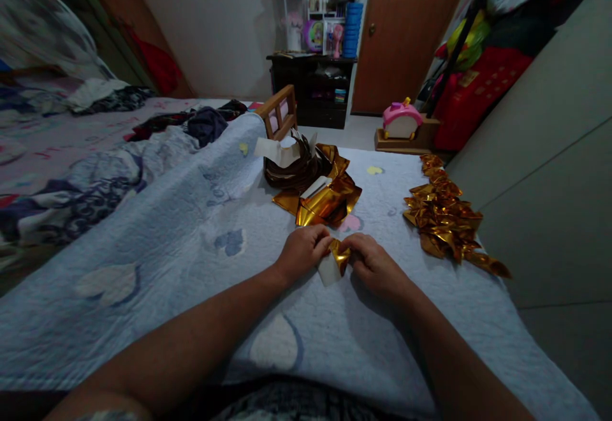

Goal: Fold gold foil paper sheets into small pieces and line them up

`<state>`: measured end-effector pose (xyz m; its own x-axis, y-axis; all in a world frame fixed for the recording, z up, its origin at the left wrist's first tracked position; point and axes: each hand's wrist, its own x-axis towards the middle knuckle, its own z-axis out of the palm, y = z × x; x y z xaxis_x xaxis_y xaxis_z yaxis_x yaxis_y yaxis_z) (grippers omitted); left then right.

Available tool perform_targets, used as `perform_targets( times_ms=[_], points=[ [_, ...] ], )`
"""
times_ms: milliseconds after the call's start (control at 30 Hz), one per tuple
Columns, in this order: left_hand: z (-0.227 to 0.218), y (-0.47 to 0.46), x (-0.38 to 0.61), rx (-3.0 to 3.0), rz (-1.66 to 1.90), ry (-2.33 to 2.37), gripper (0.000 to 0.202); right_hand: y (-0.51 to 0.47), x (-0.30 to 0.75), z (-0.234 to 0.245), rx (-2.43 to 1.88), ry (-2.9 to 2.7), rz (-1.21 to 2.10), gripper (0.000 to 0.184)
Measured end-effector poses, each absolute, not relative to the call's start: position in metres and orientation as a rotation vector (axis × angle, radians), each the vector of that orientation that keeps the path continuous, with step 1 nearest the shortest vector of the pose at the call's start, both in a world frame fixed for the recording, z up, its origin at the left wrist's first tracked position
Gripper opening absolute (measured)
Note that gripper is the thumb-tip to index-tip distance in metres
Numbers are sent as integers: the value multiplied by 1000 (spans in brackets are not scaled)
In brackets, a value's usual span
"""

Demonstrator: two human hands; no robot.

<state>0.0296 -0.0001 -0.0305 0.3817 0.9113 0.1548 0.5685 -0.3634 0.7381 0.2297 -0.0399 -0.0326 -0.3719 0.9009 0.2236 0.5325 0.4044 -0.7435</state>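
Note:
Low over the quilt, my left hand (306, 250) and my right hand (373, 261) face each other, both closed on one small sheet of gold foil paper (340, 256). Its gold side shows between my fingers, partly folded over, and a pale backing flap hangs below on the left. Just beyond my hands lie loose gold foil sheets (329, 201), crumpled and overlapping. Behind them sits a curled stack of dark-edged paper (294, 169) with pale sheets sticking up. To the right is a pile of folded gold foil pieces (444, 214).
The light blue quilt (191, 306) covers the surface, dropping away on the left toward rumpled clothes (176, 124). A wooden headrest (280, 111) stands beyond the stack. A pale cabinet (549, 172) borders the right side. Farther back are a dark shelf (310, 92) and a pink toy (401, 120).

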Motion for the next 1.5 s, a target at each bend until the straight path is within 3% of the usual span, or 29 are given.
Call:
perform_targets(
  times_ms=[200, 467, 733, 1233, 1500],
  points=[
    [-37, 4, 31, 2326, 668, 1315, 12, -40, 221, -33, -1230, -2082, 611, 16],
    [-39, 6, 25, 2415, 683, 1139, 4, -38, 216, -40, -1258, -2288, 529, 19],
    [-34, 7, 8, 2466, 569, 718, 16, -54, 212, -16, -1302, -2431, 498, 14],
    [-25, 8, 2, 2406, 482, 636, 18, -59, 207, -10, -1249, -2561, 431, 11],
    [-11, 7, -8, 2348, 370, 568, 31, -58, 209, -12, -1198, -2537, 414, 14]
  ],
)
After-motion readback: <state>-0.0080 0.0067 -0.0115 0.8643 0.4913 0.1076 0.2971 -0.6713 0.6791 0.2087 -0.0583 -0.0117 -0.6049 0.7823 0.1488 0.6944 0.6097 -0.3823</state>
